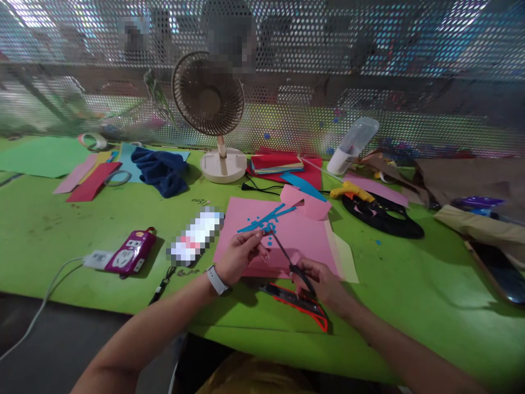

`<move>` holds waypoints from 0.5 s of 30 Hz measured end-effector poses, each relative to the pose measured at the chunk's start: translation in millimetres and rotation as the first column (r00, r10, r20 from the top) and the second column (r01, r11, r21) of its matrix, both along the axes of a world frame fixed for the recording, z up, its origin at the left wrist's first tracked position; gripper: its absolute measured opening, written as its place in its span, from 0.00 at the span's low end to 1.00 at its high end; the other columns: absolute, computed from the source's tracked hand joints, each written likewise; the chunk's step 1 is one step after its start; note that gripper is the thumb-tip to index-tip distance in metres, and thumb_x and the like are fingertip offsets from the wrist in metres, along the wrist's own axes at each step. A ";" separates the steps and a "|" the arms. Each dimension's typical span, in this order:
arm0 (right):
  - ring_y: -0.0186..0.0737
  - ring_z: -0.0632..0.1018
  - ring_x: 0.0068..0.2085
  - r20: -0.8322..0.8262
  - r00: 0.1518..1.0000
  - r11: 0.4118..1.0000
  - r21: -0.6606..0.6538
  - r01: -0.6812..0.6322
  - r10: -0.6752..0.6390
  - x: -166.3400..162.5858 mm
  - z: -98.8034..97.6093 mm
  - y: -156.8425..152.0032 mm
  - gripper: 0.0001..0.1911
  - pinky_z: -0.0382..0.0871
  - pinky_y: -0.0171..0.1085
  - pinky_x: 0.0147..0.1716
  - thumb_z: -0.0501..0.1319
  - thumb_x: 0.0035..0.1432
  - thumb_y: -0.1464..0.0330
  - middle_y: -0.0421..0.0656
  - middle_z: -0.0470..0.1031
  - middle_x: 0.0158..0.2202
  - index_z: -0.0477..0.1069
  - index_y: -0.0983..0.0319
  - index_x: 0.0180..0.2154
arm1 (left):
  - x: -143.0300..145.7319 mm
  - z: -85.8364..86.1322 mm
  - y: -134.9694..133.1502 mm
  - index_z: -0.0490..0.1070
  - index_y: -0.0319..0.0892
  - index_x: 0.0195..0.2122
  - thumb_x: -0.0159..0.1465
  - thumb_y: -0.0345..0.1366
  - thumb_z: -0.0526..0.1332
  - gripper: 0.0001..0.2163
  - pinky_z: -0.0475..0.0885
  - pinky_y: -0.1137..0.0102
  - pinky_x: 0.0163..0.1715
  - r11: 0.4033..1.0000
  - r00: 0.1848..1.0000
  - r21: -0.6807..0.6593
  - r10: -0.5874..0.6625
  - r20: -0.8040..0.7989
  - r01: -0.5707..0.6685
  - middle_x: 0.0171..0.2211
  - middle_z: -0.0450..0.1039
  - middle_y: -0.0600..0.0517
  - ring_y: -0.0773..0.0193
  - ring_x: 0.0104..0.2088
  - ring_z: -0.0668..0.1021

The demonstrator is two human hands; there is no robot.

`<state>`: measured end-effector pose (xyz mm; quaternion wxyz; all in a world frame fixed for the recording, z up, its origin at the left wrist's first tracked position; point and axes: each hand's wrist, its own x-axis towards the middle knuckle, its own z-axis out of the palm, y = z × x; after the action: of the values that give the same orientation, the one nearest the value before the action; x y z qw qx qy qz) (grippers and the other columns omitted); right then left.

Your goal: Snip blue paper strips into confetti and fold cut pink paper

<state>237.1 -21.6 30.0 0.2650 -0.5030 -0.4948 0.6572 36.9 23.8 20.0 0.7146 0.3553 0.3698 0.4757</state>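
My right hand [318,282] grips the black handles of a pair of scissors [282,245], whose blades point up and left toward the other hand. My left hand [241,254] has its thumb and forefinger pinched by the scissor tips, on what looks like a small blue paper strip [268,228], mostly hidden by the fingers. Under both hands lies a pink paper sheet [233,219]. Scattered across it are several tiny blue paper bits, along with longer blue strips [275,211] that cross. A black and orange utility knife [299,304] rests just below my right hand.
A fan [221,166] stands behind the sheet. Left are a phone [197,235], a purple power socket [133,253] and a dark blue cloth [162,169]. To the right, a yellow glue gun [353,190] lies over a black plate-like thing [394,221]. Another phone [498,271] lies far right.
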 end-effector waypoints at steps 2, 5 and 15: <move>0.31 0.68 0.20 0.005 1.000 1.000 -0.007 -0.012 0.012 -0.9 -0.7 -0.8 0.27 0.60 0.32 0.20 0.66 0.43 0.46 0.34 0.65 0.18 0.60 0.60 0.26 | 0.1 -2.4 -0.1 0.77 0.36 0.33 0.56 0.45 0.67 0.14 0.71 0.72 0.29 1.000 1.000 0.000 -0.003 -0.001 0.003 0.19 0.74 0.53 0.71 0.18 0.73; 0.29 0.68 0.20 -0.009 1.000 1.000 0.008 0.011 -0.011 -2.2 -2.0 -1.8 0.27 0.61 0.31 0.21 0.67 0.42 0.46 0.33 0.63 0.19 0.60 0.61 0.25 | 0.2 -5.6 -0.1 0.77 0.37 0.31 0.57 0.44 0.66 0.13 0.72 0.71 0.30 1.000 1.000 0.012 -0.018 -0.003 0.018 0.20 0.75 0.52 0.71 0.18 0.73; 0.29 0.66 0.19 0.006 1.000 1.000 -0.011 0.009 -0.009 -5.2 5.9 -0.4 0.28 0.60 0.32 0.20 0.67 0.40 0.45 0.32 0.62 0.17 0.58 0.60 0.24 | 0.2 -4.3 -0.8 0.77 0.37 0.34 0.57 0.44 0.66 0.13 0.72 0.70 0.29 1.000 1.000 0.013 -0.022 0.001 0.022 0.18 0.74 0.52 0.69 0.18 0.73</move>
<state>231.9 -22.0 35.9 0.2639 -0.5086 -0.4897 0.6572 37.1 23.0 15.6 0.7177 0.3637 0.3623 0.4705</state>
